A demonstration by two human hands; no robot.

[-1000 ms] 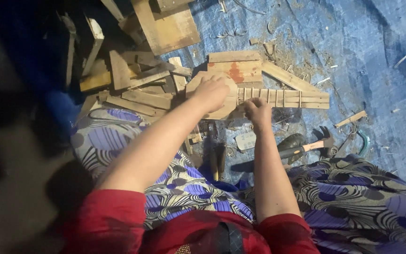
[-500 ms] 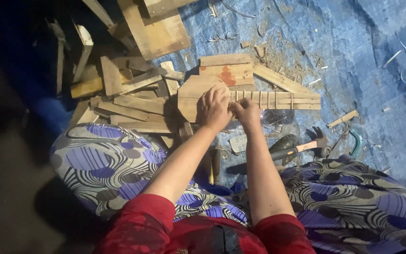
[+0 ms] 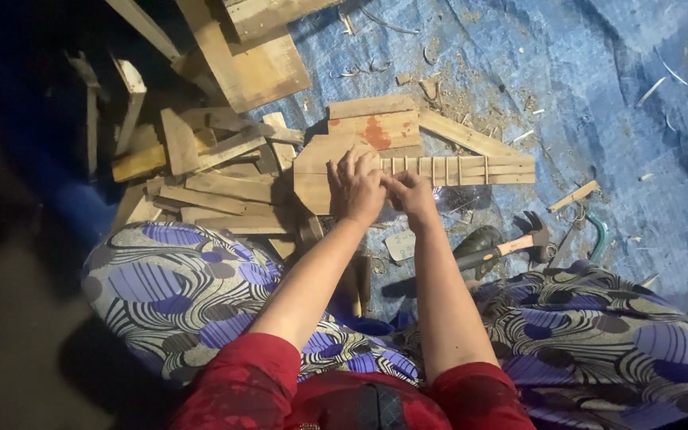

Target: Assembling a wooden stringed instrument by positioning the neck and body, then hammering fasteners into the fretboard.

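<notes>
A small wooden guitar-shaped piece (image 3: 316,171) lies on a blue tarp (image 3: 567,72), with an octagonal body and a long notched neck (image 3: 471,169) running to the right. My left hand (image 3: 354,189) presses flat on the body where the neck joins it. Beside it, my right hand (image 3: 412,195) pinches the near end of the neck. The two hands touch each other. What lies under the fingers is hidden.
Scrap wood planks (image 3: 201,171) are piled at the left and a larger board (image 3: 256,68) lies behind. A wooden block with a red stain (image 3: 376,127) sits behind the guitar. A claw hammer (image 3: 511,247) and a curved teal-handled tool (image 3: 595,239) lie at the right. Wood shavings litter the tarp.
My left hand slid from the top of the body down to the neck joint, and my right hand closed in beside it. The view shifted slightly.
</notes>
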